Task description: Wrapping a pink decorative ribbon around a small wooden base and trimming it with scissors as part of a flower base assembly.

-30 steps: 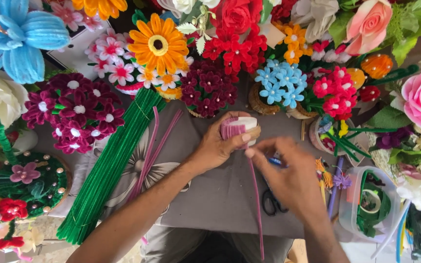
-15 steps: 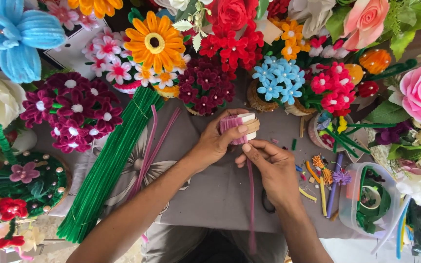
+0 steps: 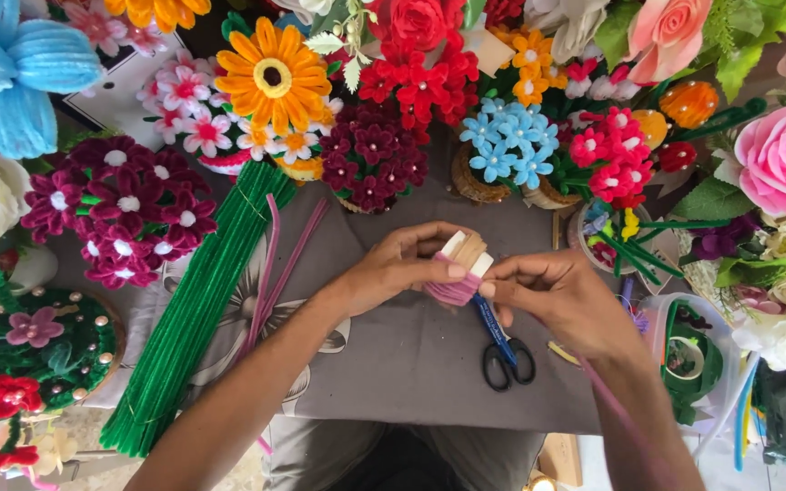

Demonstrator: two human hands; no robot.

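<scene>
Grey cloth over the worktop point(image 3: 411, 382), blue-handled scissors point(image 3: 502, 350) lying just below the hands. Above them, left hand point(image 3: 393, 268) pinching a small wooden block point(image 3: 468, 250) wrapped in pink fuzzy wire point(image 3: 452, 291). Right hand point(image 3: 561, 300) pinching that wire beside the block, closer in than half a second ago, likely another turn laid on. Right fingertips partly hidden; loose tail lost under the wrist. Beyond, green wire bundle point(image 3: 197, 309) and craft flowers point(image 3: 375, 164).
</scene>
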